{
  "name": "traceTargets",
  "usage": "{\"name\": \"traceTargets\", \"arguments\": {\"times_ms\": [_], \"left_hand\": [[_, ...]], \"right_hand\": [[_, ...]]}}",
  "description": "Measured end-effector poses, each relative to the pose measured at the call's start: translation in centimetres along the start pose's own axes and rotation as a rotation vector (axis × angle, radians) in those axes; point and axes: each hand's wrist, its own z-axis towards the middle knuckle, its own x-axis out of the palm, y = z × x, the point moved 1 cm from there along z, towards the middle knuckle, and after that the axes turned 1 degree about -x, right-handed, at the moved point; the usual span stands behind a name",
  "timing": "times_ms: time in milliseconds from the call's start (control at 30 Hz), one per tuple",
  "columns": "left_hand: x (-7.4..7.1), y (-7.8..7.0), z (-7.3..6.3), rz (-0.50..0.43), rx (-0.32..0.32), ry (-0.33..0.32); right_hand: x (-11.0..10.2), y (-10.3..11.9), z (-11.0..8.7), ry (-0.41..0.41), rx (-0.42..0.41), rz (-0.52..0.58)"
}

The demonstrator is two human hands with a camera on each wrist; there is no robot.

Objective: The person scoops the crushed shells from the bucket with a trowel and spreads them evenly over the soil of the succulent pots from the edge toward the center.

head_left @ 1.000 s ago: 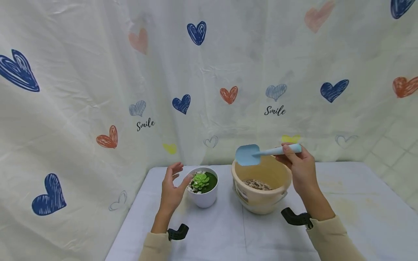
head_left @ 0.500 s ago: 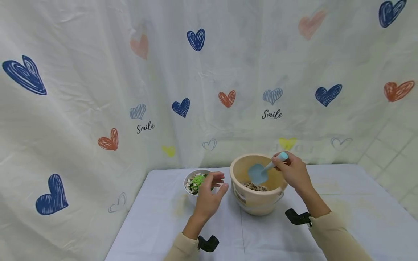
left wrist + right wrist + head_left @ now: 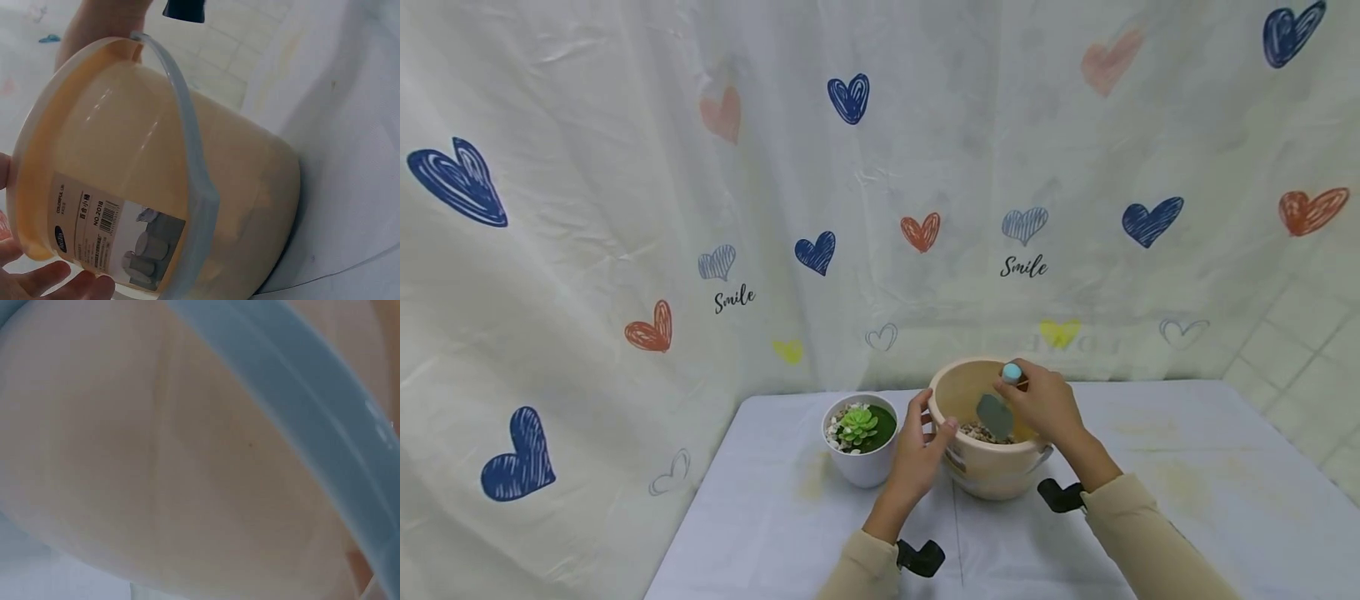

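My right hand (image 3: pixel 1047 404) grips the handle of a light blue toy shovel (image 3: pixel 996 415), its end cap (image 3: pixel 1012 372) facing me. The shovel's blade points down inside a cream bucket (image 3: pixel 988 457), close over the small mixed pebbles (image 3: pixel 976 432) at the bottom. At the bucket's left side is my left hand (image 3: pixel 917 454), thumb and fingertips right at the rim. In the left wrist view, its loosely spread fingers (image 3: pixel 75 286) lie beside the bucket's printed label (image 3: pixel 112 231). The bucket wall (image 3: pixel 187 456) and its bail handle (image 3: pixel 300 406) fill the right wrist view.
A white pot (image 3: pixel 863 468) with a green succulent (image 3: pixel 857 425) and white stones stands just left of the bucket, close to my left hand. The table has a white cloth (image 3: pixel 760 517). Behind it hangs a curtain (image 3: pixel 865 167) printed with hearts.
My right hand has lowered the shovel from above the rim into the bucket, tilting its blade down. My left hand has moved right, from beside the plant pot to the bucket's rim.
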Motion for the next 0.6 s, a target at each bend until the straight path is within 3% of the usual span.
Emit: {"name": "traceTargets", "arguments": {"times_ms": [367, 600], "left_hand": [[0.7, 1.0, -0.2, -0.078, -0.025, -0.002], [0.7, 1.2, 0.0, -0.062, -0.022, -0.002]], "right_hand": [[0.2, -0.2, -0.1, 0.023, 0.012, -0.014], [0.3, -0.2, -0.1, 0.023, 0.006, -0.029]]}}
